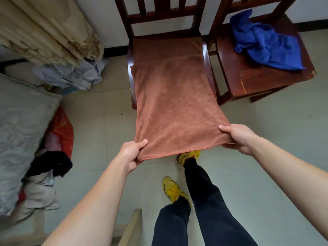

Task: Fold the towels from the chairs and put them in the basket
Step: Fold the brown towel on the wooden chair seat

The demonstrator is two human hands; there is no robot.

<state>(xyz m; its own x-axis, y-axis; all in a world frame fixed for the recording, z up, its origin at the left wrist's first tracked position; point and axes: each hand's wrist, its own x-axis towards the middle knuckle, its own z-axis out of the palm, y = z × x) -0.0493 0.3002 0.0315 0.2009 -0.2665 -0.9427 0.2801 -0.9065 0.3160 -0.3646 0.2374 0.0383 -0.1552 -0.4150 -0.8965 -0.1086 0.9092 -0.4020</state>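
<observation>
A long brown towel (pixel 170 96) lies spread over the seat of a dark wooden chair (pixel 130 55) and stretches off its front edge toward me. My left hand (pixel 132 153) pinches the towel's near left corner. My right hand (pixel 237 137) grips the near right corner, so the near end hangs taut above the floor. A crumpled blue towel (pixel 266 43) lies on the seat of a second wooden chair (pixel 269 80) to the right. No basket is in view.
A bed with a grey cover (pixel 19 125) and piled clothes (pixel 53 157) fills the left side. Beige curtains (pixel 46 25) hang at top left. My legs and yellow shoes (pixel 172 189) stand on the pale tiled floor. A wooden piece (pixel 131 229) sits at bottom centre.
</observation>
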